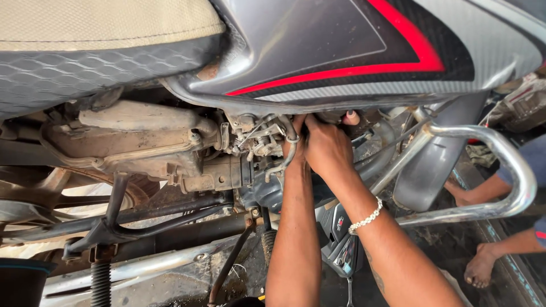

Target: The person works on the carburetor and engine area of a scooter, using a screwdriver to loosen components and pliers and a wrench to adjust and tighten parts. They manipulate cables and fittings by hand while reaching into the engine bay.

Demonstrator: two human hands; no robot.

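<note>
A motorcycle fills the view, with a grey fuel tank (341, 45) striped red and black above a dirty engine. My left hand (297, 142) reaches up under the tank next to the carburettor (256, 139), its fingers hidden among cables and hoses. My right hand (329, 149), with a white bead bracelet (365, 216) on the wrist, is pressed in beside it, fingers curled around something under the tank that I cannot make out. Both forearms rise from the bottom of the view.
A tan and grey seat (85, 40) sits at upper left. A chrome crash guard (500, 170) curves at right. Another person's hand (480, 267) and arm are low at far right. Frame tubes, a spring (101, 284) and an exhaust pipe lie below the engine.
</note>
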